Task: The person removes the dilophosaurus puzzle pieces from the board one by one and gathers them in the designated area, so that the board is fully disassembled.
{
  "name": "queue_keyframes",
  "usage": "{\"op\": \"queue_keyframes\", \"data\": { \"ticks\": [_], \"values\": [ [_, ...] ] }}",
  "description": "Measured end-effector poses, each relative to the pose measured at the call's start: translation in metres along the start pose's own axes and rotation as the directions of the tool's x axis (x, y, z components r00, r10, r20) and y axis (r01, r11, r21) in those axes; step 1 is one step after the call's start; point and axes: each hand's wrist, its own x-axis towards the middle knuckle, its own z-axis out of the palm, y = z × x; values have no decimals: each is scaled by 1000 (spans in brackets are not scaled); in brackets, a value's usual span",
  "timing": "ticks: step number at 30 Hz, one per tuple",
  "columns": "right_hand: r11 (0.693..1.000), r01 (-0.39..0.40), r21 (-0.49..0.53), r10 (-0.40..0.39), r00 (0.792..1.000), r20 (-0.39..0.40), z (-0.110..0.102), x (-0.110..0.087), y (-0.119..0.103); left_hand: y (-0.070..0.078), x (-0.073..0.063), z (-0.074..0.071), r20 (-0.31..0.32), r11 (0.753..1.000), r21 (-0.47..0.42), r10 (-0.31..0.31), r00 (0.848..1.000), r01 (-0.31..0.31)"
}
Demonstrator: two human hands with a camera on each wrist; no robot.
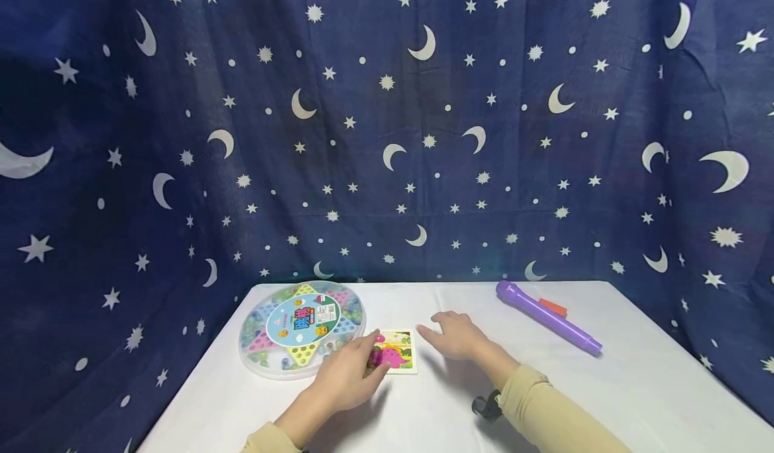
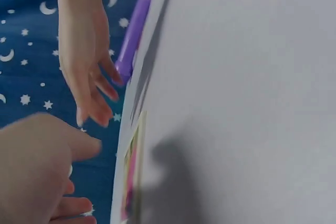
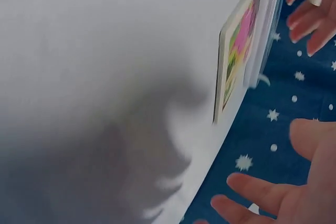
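Dino tile (image 1: 396, 354) part-hidden by L hand (image 1: 346, 378), R hand (image 1: 457, 336) nearby, both hands free.

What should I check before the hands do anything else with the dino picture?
1. Dino picture lying flat on the table: ok.
2. Left hand free: ok, it holds nothing and is over the picture's left side.
3. Right hand free: ok, it holds nothing and is in the air to the right of the picture.
4. Picture held by a hand: not ok, neither hand grips it.
5. Gap between picture and round game: cannot tell, the left hand hides that spot in the head view.
6. Purple mic out of the way: ok, it lies off to the right.
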Motion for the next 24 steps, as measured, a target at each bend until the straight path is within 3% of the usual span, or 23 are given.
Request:
{"op": "queue_keyframes", "data": {
  "ticks": [4,9,15,24],
  "values": [
    [997,34,66,-36,999,31,8,4,-11,1,-10,12,-56,999,-33,-7,998,5],
    [988,92,123,-99,994,53,17,16,-28,-2,-17,25,-70,1000,-16,-5,998,4],
    [968,160,192,-162,987,-6,29,34,-35,-6,-24,38,-107,999,-26,16,994,-19],
    [976,107,190,-114,993,28,48,55,-42,-7,-27,43,-135,997,4,82,987,-82]
  ]
}}
